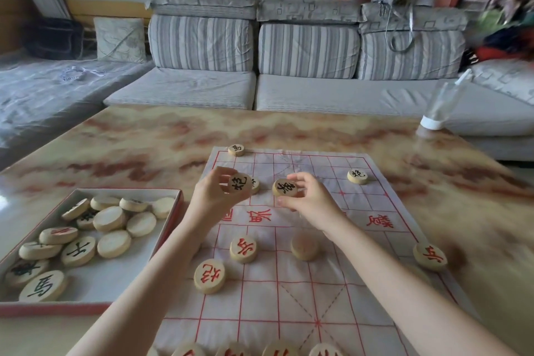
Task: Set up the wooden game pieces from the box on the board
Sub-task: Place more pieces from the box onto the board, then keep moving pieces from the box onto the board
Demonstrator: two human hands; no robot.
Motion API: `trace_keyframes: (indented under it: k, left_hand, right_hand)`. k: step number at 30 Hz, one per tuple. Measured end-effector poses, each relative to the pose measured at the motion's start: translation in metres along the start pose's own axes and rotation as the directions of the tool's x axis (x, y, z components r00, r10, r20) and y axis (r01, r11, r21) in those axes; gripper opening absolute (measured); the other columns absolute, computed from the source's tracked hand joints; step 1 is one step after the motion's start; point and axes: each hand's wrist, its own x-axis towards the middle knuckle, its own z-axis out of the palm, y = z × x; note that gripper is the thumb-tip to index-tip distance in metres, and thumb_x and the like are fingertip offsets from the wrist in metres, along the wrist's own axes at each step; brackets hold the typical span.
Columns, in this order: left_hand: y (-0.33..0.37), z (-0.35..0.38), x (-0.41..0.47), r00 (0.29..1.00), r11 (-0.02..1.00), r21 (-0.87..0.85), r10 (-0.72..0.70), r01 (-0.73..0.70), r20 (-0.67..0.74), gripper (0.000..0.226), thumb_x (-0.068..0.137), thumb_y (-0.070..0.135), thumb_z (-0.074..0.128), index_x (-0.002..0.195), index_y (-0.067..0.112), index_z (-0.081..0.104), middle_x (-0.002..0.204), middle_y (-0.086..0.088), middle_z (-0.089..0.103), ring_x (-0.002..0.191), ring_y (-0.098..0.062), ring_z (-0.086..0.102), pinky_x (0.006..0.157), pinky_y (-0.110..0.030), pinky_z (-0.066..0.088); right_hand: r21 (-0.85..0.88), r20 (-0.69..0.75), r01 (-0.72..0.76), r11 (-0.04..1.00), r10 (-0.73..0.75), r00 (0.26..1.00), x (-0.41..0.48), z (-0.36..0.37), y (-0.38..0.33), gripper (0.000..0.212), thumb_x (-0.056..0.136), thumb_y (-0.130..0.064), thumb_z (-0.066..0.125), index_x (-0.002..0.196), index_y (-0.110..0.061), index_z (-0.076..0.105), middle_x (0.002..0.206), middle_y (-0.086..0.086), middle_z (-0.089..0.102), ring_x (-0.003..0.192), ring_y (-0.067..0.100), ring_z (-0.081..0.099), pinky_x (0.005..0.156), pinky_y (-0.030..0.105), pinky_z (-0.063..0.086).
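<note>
1. Head view: a cloth board [318, 283] printed with a red grid is seen spread on a marbled surface [130, 147], and both hands are raised above its far half.
2. A round wooden piece with a black character [239, 183] is pinched in the left hand [213, 196] between the thumb and curled fingers, with its face turned toward the camera.
3. A second black-marked piece [285, 187] is gripped by the fingertips and thumb of the right hand [310, 201]. It is held just right of the first piece, close to it but apart.
4. A mostly hidden piece [255, 185] is glimpsed behind the one in the left hand.
5. On the far half of the board, a corner piece [236, 150] is placed at the far left and a black-marked disc [357, 176] near the far right edge.
6. On the near half, two red-marked pieces [243, 248] are set toward the left, with a blurred plain disc [304, 246] to their right. An edge piece [429, 256] marked in red is laid at the right border of the cloth.
7. A row of further pieces [277, 351] is cut off by the near edge of the frame.
8. A shallow box [170, 222] is placed on the surface left of the board. Loose pieces [111, 218] are heaped inside it, some with a character showing and some with the blank side up.
9. A striped sofa [303, 52] is seen beyond the surface, and a clear bottle [442, 107] with a white cap is stood at the far right.
</note>
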Motion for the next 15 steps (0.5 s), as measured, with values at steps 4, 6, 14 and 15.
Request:
trace_keyframes:
  k: [4, 6, 14, 15]
  left_hand:
    - [-0.002, 0.001, 0.034, 1.000, 0.999, 0.034, -0.004, 0.005, -0.022, 0.043, 0.071, 0.027, 0.077, 0.109, 0.019, 0.058, 0.102, 0.002, 0.065, 0.087, -0.011, 0.060, 0.060, -0.011, 0.042]
    - [-0.004, 0.001, 0.050, 0.999, 0.999, 0.045, -0.010, 0.011, -0.039, 0.043, 0.070, 0.026, 0.078, 0.108, 0.018, 0.059, 0.101, 0.002, 0.065, 0.085, -0.010, 0.060, 0.061, -0.009, 0.042]
    - [-0.018, 0.001, 0.086, 0.999, 0.994, 0.105, -0.036, 0.039, -0.033, 0.045, 0.070, 0.031, 0.077, 0.110, 0.019, 0.061, 0.100, 0.002, 0.065, 0.084, -0.010, 0.057, 0.055, -0.013, 0.041]
    - [-0.021, 0.000, 0.088, 0.999, 0.992, 0.116, -0.037, 0.041, -0.031, 0.045, 0.069, 0.032, 0.077, 0.110, 0.020, 0.061, 0.099, 0.002, 0.065, 0.084, -0.011, 0.057, 0.054, -0.015, 0.041]
  right_hand:
    - [-0.073, 0.032, 0.014, 0.997, -0.011, 0.999, 0.038, 0.001, -0.005, 0.052, 0.074, -0.018, 0.076, 0.119, -0.014, 0.051, 0.106, -0.006, 0.052, 0.091, 0.008, 0.052, 0.067, 0.011, 0.038]
    - [-0.097, 0.027, 0.014, 0.995, -0.012, 1.000, 0.063, 0.006, -0.004, 0.051, 0.074, -0.018, 0.076, 0.119, -0.012, 0.051, 0.110, -0.002, 0.056, 0.093, 0.011, 0.052, 0.068, 0.016, 0.040]
    - [-0.349, -0.056, 0.002, 0.937, -0.023, 0.998, 0.162, 0.040, 0.001, 0.057, 0.067, -0.021, 0.077, 0.118, -0.010, 0.056, 0.124, 0.010, 0.056, 0.115, 0.025, 0.050, 0.091, 0.030, 0.044]
    - [-0.379, -0.067, -0.006, 0.925, -0.021, 0.998, 0.171, 0.044, 0.002, 0.057, 0.067, -0.023, 0.077, 0.119, -0.011, 0.056, 0.125, 0.010, 0.055, 0.117, 0.025, 0.048, 0.094, 0.032, 0.044]
